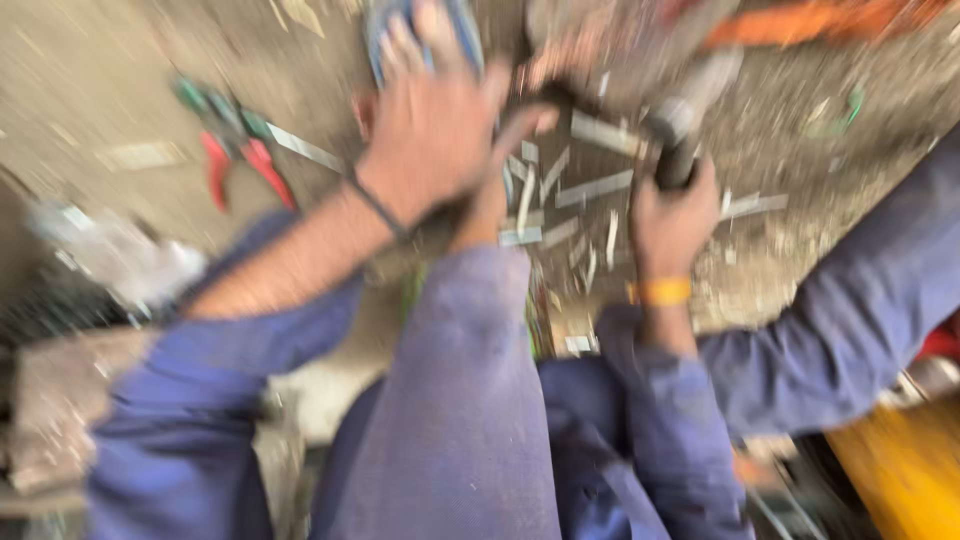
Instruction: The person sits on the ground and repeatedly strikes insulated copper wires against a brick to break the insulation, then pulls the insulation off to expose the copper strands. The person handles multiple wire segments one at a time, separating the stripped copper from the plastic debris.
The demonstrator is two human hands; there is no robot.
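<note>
- power tool (672, 135): a dark handheld tool with a grey body, top centre of the head view, over the gritty floor (110, 70); looks like a grinder, but blur hides the details
- handling (my guess): stiff, fairly heavy, dusty grip that could slip; best held by the dark handle and steadied with both hands
- right hand (672, 222): wrapped tight around the tool's dark handle from below, fist closed, yellow band (662, 292) at the wrist, forearm rising straight from the blue sleeve
- left hand (432, 135): palm down, fingers spread a little, pressing on something dark beside a blue sandal (455, 30); cannot tell whether it actually grips anything, thin black band on the wrist
- short flat metal strips (592, 188) lie scattered on the floor between and below the hands
- red-handled snips (240, 150) lie well to the left, untouched
- blue-clad knee (465, 380) comes up between the forearms (person seems to squat)
</note>
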